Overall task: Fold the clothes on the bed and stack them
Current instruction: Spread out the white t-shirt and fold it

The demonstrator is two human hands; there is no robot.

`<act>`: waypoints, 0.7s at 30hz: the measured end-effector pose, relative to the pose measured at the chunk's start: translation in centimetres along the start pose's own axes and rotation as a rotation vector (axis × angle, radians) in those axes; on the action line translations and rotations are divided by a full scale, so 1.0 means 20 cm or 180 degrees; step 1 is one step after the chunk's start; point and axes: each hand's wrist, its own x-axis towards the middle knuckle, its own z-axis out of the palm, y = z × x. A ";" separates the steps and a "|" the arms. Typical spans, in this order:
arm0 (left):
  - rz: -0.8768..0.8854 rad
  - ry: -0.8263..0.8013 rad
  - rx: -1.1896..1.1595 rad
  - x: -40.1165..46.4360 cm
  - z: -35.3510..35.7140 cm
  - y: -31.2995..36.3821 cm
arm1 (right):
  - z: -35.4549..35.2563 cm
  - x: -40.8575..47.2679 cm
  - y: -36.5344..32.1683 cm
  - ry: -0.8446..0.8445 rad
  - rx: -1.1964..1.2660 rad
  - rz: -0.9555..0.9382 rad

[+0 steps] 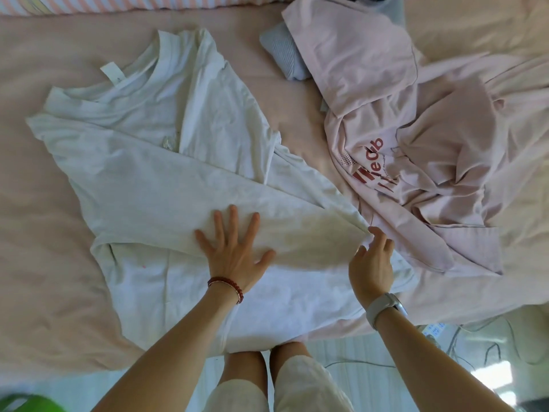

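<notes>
Both forearms reach up from six o'clock over the bed's near edge. Left hand lies flat on the white T-shirt, fingers straight and spread wide, pressing a folded-over panel; a red bead bracelet rings its wrist. Right hand, wearing a white watch, has its fingers loosely bent with the tips touching the shirt's corner at about four o'clock; whether they pinch it I cannot tell. That shirt sprawls at centre, collar toward eleven o'clock, on the pink bed sheet. At two o'clock a crumpled pink shirt with red lettering partly covers a folded grey garment. No containers show.
</notes>
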 end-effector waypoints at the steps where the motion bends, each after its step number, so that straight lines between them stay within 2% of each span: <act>1: -0.0003 -0.0073 0.0073 0.01 0.01 0.00 | 0.00 0.00 0.00 0.0042 -0.0341 -0.0018; 3: 0.0068 -0.0118 0.0086 0.02 0.00 0.00 | 0.00 -0.01 -0.02 0.0173 -0.0696 -0.0486; 5: 0.0240 -0.0012 -0.0027 0.01 -0.03 -0.01 | 0.03 -0.03 -0.08 0.0175 -0.0790 -0.1547; 7: 0.0376 0.0223 -0.0030 0.00 -0.05 -0.05 | 0.09 -0.07 -0.16 -0.0161 -0.1157 -0.2570; 8: 0.0332 0.0234 -0.0046 0.00 -0.06 -0.08 | 0.13 -0.09 -0.21 -0.0456 -0.1388 -0.2830; 10: 0.0180 0.0026 -0.0151 0.00 -0.09 -0.17 | 0.19 -0.10 -0.31 -0.1112 -0.1922 -0.2788; 12: 0.0232 -0.0067 -0.0254 0.03 -0.13 -0.25 | 0.24 -0.09 -0.42 -0.1323 -0.2349 -0.2421; 14: 0.0308 0.0152 -0.0560 0.06 -0.23 -0.32 | 0.24 -0.09 -0.58 -0.0901 -0.2198 -0.2488; 17: 0.0136 0.1095 -0.0874 0.18 -0.44 -0.48 | 0.25 -0.04 -0.85 -0.0142 -0.1485 -0.3096; 19: -0.0244 0.1483 -0.0734 0.30 -0.56 -0.65 | 0.28 0.05 -1.04 -0.0036 -0.1074 -0.3418; 21: -0.0760 0.1436 -0.0589 0.43 -0.65 -0.83 | 0.33 0.15 -1.23 -0.0040 -0.1062 -0.3566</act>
